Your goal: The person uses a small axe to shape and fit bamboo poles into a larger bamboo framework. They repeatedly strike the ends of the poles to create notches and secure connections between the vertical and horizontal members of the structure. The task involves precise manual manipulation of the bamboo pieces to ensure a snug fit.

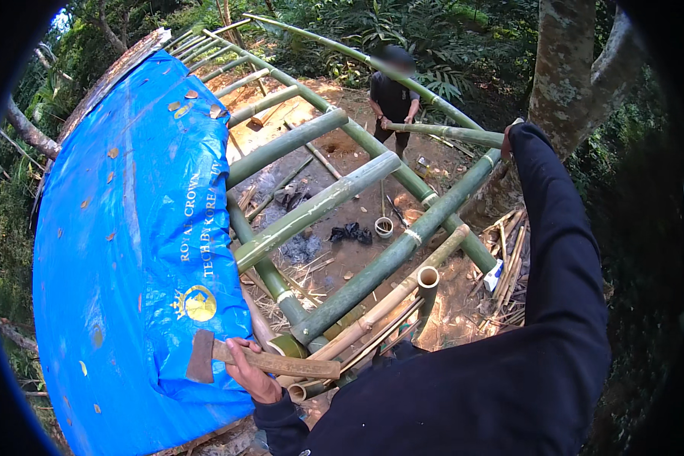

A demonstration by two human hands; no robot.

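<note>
My left hand [254,374] is closed round the wooden handle of a hatchet [281,361]. Its rusty head rests over or just above the lower right part of a blue tarp [129,228]. At the far end of my stretched arm, my right hand [507,141] is wrapped at the near end of a green bamboo pole [452,134]; the sleeve hides part of it. A co-worker in dark clothes [395,95] stands on the ground below, both hands at the other end of that pole. Beneath me runs a frame of lashed bamboo beams [403,239].
Thick bamboo crosspieces [319,209] reach from the frame to the tarp. A tree trunk [562,76] rises at the right. On the ground below lie a small bucket [384,227], black plastic scraps [351,233] and a heap of split bamboo [511,258]. An upright bamboo post [427,292] stands nearby.
</note>
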